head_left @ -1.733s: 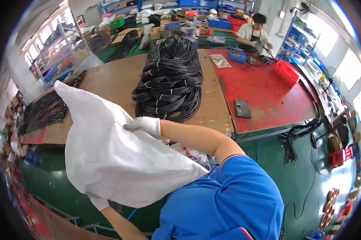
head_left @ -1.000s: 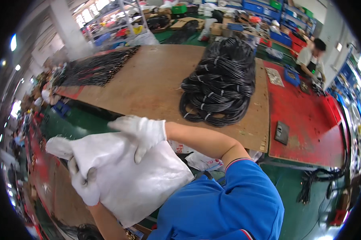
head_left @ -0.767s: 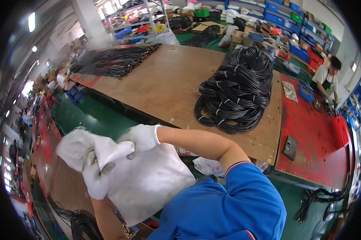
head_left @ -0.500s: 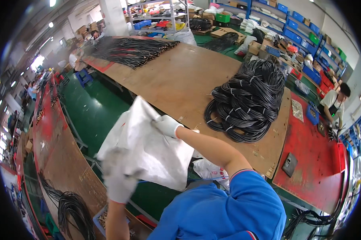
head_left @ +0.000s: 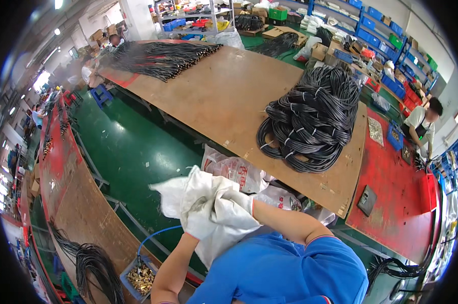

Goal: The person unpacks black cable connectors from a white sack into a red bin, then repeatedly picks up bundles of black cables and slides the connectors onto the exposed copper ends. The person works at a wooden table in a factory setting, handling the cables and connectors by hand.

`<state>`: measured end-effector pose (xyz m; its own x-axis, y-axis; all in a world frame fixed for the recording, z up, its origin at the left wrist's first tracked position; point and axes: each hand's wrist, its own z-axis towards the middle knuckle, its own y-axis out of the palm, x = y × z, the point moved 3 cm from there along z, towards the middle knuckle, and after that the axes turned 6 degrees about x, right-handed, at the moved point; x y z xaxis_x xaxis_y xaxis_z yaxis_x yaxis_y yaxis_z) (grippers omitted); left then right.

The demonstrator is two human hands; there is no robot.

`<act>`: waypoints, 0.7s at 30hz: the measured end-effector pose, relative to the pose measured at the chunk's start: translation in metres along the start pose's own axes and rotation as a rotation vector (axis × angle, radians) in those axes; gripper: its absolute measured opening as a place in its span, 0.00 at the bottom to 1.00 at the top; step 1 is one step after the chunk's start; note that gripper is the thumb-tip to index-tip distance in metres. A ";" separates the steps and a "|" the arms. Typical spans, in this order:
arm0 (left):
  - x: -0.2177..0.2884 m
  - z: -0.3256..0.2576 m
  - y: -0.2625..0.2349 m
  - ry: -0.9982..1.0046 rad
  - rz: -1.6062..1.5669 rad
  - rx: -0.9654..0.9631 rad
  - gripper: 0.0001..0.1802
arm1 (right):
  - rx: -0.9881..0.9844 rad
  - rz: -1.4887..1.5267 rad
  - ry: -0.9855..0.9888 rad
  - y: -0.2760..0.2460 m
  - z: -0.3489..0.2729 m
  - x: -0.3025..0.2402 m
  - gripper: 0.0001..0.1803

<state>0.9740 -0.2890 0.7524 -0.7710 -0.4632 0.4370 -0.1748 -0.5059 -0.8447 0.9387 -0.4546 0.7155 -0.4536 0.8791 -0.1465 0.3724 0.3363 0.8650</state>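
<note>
White woven sack (head_left: 208, 213), crumpled, bunched between 2 gloved hands in front of the person's chest, above the blue shirt (head_left: 285, 268). Left hand (head_left: 198, 220), white glove, fingers closed on a fold of the sack at its lower middle. Right hand (head_left: 239, 199), white glove, fingers clamped on the fabric just beside the left hand, touching it. Loose corner of the sack sticks out to the left of the grip; the remainder hangs below it against the shirt. Just beyond the grip: printed plastic bags (head_left: 236, 169), heaped under the edge of a wooden table (head_left: 224, 96). Further beyond and to the right: 1 pile of coiled black cables (head_left: 310, 121) on that table. Far end of the table: straight black cables (head_left: 158, 55), laid flat. Below and left of the grip: 1 blue tray of brass fittings (head_left: 140, 273), beside another black cable bundle (head_left: 94, 266) on a second wooden bench (head_left: 82, 202). Far right: a seated person (head_left: 424, 121) at a red surface (head_left: 396, 187).
</note>
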 end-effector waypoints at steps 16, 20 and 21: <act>-0.078 0.020 -0.025 -0.645 0.131 0.282 0.16 | 0.604 -1.946 -0.738 0.062 -0.032 0.027 0.68; -0.119 -0.020 -0.017 -0.684 -0.592 0.345 0.16 | 0.447 -1.887 -0.791 0.066 0.018 0.040 0.76; -0.121 -0.026 -0.011 -0.757 -0.856 0.407 0.17 | 0.363 -1.819 -0.857 0.056 0.030 0.039 0.76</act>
<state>1.0531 -0.2086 0.7009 0.0769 -0.1062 0.9914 -0.1425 -0.9853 -0.0945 0.9667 -0.3915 0.7440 -0.0338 -0.6144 -0.7883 0.1836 0.7715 -0.6092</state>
